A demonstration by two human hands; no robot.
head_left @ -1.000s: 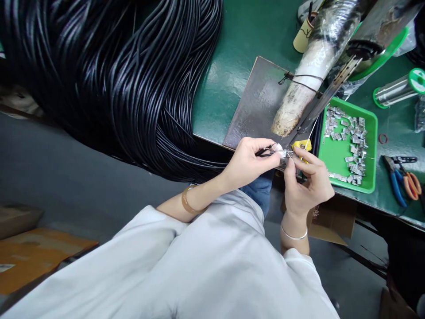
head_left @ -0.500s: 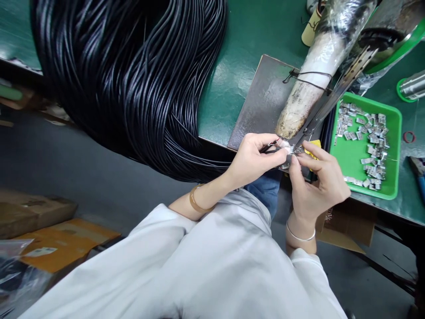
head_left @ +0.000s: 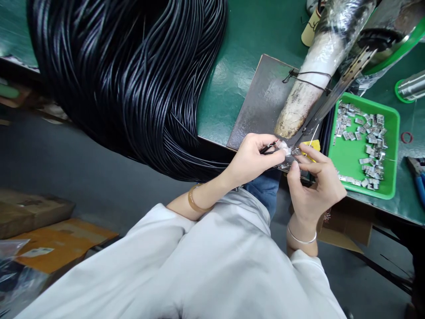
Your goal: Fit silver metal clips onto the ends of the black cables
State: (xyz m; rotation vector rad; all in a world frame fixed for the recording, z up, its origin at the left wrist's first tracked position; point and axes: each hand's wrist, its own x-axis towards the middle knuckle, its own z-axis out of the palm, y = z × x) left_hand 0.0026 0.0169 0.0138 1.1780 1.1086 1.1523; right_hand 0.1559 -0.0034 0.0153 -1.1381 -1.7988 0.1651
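My left hand point(head_left: 257, 155) is pinched round the end of a black cable point(head_left: 270, 148), close to where its thin inner wires show, one of them red. A small metal connector point(head_left: 294, 151) sits beyond the left fingertips, below the tip of the white-wrapped, scorched tool point(head_left: 295, 102). My right hand point(head_left: 315, 175) is just right of the connector. Its index fingertip is close to the connector, and the thumb is lower and apart from it. A thin silvery wire point(head_left: 312, 137) slants down beside the right fingers, over a yellow sponge-like block point(head_left: 311, 150).
A large bundle of black cables point(head_left: 133, 88) covers the left of the green table point(head_left: 245, 40). A dark metal plate point(head_left: 255, 102) lies under the tool. On the right are a green tray point(head_left: 348, 164) of small metal connectors, a red ring point(head_left: 407, 137) and blue-handled pliers point(head_left: 418, 177).
My right thumb has come down away from the connector, and the right hand has shifted slightly left. The thin silvery wire now shows beside the fingers. My left hand stays almost still.
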